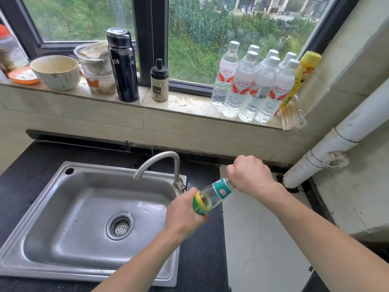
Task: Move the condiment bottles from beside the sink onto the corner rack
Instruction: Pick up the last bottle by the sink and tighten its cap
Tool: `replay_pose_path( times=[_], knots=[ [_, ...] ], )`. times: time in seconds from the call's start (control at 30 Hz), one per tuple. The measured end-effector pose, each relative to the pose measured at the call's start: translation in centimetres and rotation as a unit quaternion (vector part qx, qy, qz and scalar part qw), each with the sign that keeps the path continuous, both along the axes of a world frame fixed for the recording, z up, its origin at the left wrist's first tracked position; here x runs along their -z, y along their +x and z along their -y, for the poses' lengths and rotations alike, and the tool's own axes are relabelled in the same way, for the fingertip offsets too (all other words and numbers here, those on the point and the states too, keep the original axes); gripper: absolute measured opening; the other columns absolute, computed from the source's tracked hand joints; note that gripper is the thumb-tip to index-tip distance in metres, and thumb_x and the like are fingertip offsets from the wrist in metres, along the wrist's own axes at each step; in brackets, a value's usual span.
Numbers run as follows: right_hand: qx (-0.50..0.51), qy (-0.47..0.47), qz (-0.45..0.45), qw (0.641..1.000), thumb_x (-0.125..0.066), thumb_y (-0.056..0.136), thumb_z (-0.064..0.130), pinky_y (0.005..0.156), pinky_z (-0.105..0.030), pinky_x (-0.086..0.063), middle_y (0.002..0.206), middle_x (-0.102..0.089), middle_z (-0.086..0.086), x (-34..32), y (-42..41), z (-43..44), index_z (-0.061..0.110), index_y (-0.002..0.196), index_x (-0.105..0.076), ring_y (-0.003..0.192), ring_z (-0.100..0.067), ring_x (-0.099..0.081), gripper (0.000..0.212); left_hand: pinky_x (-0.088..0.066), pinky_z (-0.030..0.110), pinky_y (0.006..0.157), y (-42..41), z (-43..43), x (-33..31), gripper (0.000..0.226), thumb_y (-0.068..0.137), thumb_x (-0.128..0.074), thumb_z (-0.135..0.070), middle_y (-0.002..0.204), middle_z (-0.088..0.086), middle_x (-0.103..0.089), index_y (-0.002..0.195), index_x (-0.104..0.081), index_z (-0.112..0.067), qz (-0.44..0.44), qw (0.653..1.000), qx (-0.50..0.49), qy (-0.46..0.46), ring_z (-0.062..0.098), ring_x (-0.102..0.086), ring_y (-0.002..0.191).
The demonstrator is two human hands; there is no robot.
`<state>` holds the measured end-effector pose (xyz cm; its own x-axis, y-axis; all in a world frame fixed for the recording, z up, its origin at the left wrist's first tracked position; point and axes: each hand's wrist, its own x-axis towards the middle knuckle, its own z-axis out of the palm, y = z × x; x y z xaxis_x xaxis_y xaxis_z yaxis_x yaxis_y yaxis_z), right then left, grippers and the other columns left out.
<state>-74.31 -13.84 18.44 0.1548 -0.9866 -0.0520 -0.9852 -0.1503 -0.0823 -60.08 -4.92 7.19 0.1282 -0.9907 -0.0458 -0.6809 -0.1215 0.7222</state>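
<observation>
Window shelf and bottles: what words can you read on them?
"花椒": label on the spice shaker.
"娃哈哈": labels on the water bottles.
"Wahaha": the rightmost water bottle.
Too blurred to read: the held condiment bottle labels and the yellow tube.

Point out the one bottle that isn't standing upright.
The clear bottle with the green-and-yellow label, held tilted by the left hand and right hand; the water bottles on the windowsill stand upright.

open pale counter (pixel 259 239) right of sink (pixel 63 197), faucet (pixel 162 163) and pipe (pixel 328 152) flanking
</observation>
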Motion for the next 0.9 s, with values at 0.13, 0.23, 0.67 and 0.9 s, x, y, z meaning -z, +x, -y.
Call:
replay_pose_path(
  times=[0.13, 0.23, 0.67, 0.9],
  knots=[
    [0.053, 0.106, 0.002, 0.993, -0.041, 0.089, 0.025, 0.066, -0.033, -0.039, 0.067, -0.062, -0.006, -1.0, 0.2, 0.9, 0.011, 0.069, -0.05, 0.078, -0.03, -0.053, 0.026, -0.032, 0.027, 0.055, -0.8, -0.3, 0.0, 0.032, 0.064, -0.07, -0.031, 0.074, -0.007, -0.055, 0.081, -0.044, -0.022, 0.051, 0.998, -0.023, -0.034, 0.018, -0.048, 0.065],
    [-0.058, -0.057, 0.076, 0.994, -0.043, 0.092, 0.039, 0.057, -0.031, -0.038, 0.066, -0.058, -0.004, 0.0, -0.2, 0.3, 0.012, 0.066, -0.055, 0.065, -0.026, -0.052, 0.039, -0.041, 0.034, 0.052, 0.0, 0.0, 0.4, 0.031, 0.057, -0.07, -0.029, 0.066, -0.005, -0.057, 0.078, -0.048, -0.021, -0.083, 0.996, 0.0, 0.021, 0.017, -0.05, 0.059],
    [0.053, 0.027, -0.018, 0.998, -0.044, 0.089, 0.027, 0.066, -0.032, -0.036, 0.071, -0.05, -0.006, -0.5, -0.1, 1.3, 0.01, 0.072, -0.049, 0.08, -0.032, -0.052, 0.025, -0.035, 0.029, 0.056, -0.9, 0.4, -0.4, 0.029, 0.063, -0.069, -0.03, 0.077, -0.005, -0.059, 0.082, -0.048, -0.022, 0.072, 0.995, -0.036, -0.059, 0.02, -0.052, 0.069],
    [-0.15, -0.075, 0.145, 0.975, -0.043, 0.089, 0.049, 0.057, -0.031, -0.043, 0.069, -0.062, 0.003, 0.4, -2.4, 0.9, 0.019, 0.073, -0.062, 0.065, -0.02, -0.056, 0.039, -0.05, 0.039, 0.057, 0.1, 1.5, 0.5, 0.032, 0.053, -0.072, -0.028, 0.068, -0.002, -0.058, 0.079, -0.054, -0.021, -0.175, 0.977, 0.074, 0.098, 0.018, -0.054, 0.06]
  ],
)
